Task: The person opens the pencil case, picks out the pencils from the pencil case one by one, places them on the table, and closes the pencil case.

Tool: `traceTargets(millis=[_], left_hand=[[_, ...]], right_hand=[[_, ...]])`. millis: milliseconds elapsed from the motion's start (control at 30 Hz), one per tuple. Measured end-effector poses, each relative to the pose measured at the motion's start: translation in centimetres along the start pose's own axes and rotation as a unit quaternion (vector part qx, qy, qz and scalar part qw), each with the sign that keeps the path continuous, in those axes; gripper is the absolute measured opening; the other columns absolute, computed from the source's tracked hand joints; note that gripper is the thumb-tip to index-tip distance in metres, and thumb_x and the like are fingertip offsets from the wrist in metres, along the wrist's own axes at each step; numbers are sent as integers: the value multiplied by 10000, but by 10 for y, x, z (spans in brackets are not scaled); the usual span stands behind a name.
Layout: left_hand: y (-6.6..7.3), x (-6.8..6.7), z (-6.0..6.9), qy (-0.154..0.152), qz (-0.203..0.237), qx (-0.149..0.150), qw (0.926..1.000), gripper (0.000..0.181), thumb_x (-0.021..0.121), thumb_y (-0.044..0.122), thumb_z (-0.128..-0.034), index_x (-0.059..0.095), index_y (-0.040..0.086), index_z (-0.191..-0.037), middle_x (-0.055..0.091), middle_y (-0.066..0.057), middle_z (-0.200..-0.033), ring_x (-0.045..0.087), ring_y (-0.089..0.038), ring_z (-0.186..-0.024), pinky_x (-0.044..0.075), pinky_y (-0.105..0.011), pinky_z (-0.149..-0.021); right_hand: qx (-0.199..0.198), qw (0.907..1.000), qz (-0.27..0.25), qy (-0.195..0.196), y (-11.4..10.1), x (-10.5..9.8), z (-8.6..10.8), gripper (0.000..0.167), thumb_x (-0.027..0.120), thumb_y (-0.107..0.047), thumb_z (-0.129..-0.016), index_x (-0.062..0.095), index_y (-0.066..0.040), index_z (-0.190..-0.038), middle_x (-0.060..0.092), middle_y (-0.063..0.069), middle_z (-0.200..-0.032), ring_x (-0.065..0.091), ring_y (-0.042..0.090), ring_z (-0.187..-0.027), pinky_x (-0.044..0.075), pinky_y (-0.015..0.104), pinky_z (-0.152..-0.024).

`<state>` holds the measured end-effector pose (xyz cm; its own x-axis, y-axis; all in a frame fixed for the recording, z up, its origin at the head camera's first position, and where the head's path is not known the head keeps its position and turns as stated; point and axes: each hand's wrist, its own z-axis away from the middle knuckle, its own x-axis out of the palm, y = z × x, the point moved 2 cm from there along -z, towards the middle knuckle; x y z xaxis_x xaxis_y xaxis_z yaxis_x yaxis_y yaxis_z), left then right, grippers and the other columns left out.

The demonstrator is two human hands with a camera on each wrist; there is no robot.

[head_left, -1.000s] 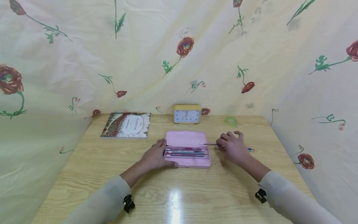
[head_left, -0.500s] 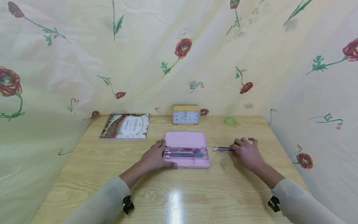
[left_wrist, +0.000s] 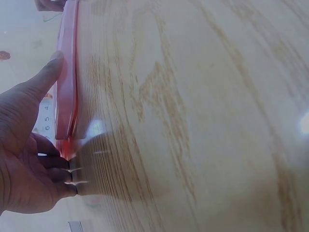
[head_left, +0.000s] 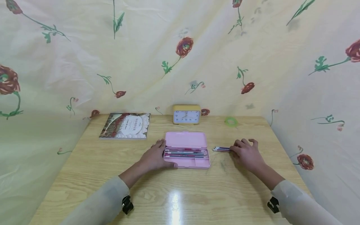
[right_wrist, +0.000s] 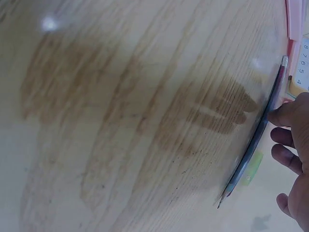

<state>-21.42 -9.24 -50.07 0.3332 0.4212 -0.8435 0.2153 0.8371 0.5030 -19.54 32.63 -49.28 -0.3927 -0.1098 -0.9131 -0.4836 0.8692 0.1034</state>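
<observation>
An open pink pencil case (head_left: 186, 140) lies on the table with several pencils (head_left: 185, 153) in its long compartment. My left hand (head_left: 154, 157) rests against the case's left end, thumb along the front edge, fingers at the side; the left wrist view shows that thumb on the pink case (left_wrist: 66, 92). To the right of the case, my right hand (head_left: 247, 155) pinches a small bunch of pencils (head_left: 222, 149) lying on the table. The right wrist view has the thumb of the right hand (right_wrist: 294, 145) against the pencils (right_wrist: 256, 135); how many there are is unclear.
A yellow clock (head_left: 187, 114) stands behind the case. At the back left lies a booklet (head_left: 125, 126), and a green tape roll (head_left: 231, 121) is at the back right. Floral cloth (head_left: 140, 62) hangs behind the wooden table (head_left: 135, 193).
My right hand has moved right, away from the case, and the pencil it held near the lid is now with the others on the table. The left hand stays at the case.
</observation>
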Motion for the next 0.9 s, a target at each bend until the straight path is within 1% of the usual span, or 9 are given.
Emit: traceTargets(millis=[100,233,367,500,633,733,800,900], left_hand=[[-1,0,0,4,-24,10,10000,1391,879,783,-767,250,27,-1750,214,-174,-1846,251,-473,-1692,358,-680,-1312],[-1,0,-1,16,15,22,10000,1395,883,784,-762,252,27,-1749,212,-171,-1847,241,-462,-1698,341,-670,-1325],[-1,0,-2,5,-2,-5,10000,1396,880,790,-761,255,27,-1748,207,-158,-1851,239,-458,-1700,341,-668,-1326],[-2,1,-3,0,-39,-51,10000,1396,874,800,-760,255,39,-1752,208,-149,-1855,250,-467,-1695,364,-678,-1311],[-2,2,-3,-6,-29,-81,10000,1407,872,808,-754,239,56,-1760,196,-142,-1859,248,-468,-1695,363,-681,-1310],[-3,3,-3,-1,31,-63,10000,1417,879,804,-747,231,57,-1762,189,-146,-1858,241,-472,-1696,345,-685,-1316],[-4,4,-3,9,77,-63,10000,1423,888,798,-742,228,58,-1762,188,-151,-1856,239,-472,-1696,339,-685,-1319],[-3,3,-3,53,124,-61,9999,1425,899,788,-735,233,58,-1762,198,-161,-1852,249,-479,-1692,342,-690,-1315]], right_hand=[[-66,9999,76,33,-1,0,-1,212,959,-71,-819,825,-142,-967,676,21,-943,629,269,-893,526,798,-922],[-95,9999,-51,54,-10,-3,-9,233,963,-51,-803,821,-131,-969,686,28,-951,630,271,-897,531,794,-921],[-230,9992,-333,-18,-30,-4,-28,220,950,-83,-838,822,-115,-1014,711,41,-990,636,275,-933,525,782,-954],[-535,9969,-569,-30,-57,-1,-51,183,932,-142,-888,830,-121,-1039,735,38,-1011,647,267,-958,525,763,-988],[-828,9939,-680,-243,-83,1,-70,145,925,-175,-913,839,-155,-1028,726,0,-998,634,242,-972,521,745,-1022],[-1034,9919,-614,-413,-97,3,-79,116,904,-175,-935,849,-173,-1038,703,-17,-989,613,234,-983,533,731,-1019],[-1131,9911,-539,-446,-103,5,-83,99,887,-191,-950,857,-180,-1044,689,-20,-979,608,233,-981,547,721,-1005],[-1117,9912,-405,-590,-109,8,-86,82,866,-213,-972,861,-194,-1052,675,-21,-975,596,231,-976,551,716,-1009]])
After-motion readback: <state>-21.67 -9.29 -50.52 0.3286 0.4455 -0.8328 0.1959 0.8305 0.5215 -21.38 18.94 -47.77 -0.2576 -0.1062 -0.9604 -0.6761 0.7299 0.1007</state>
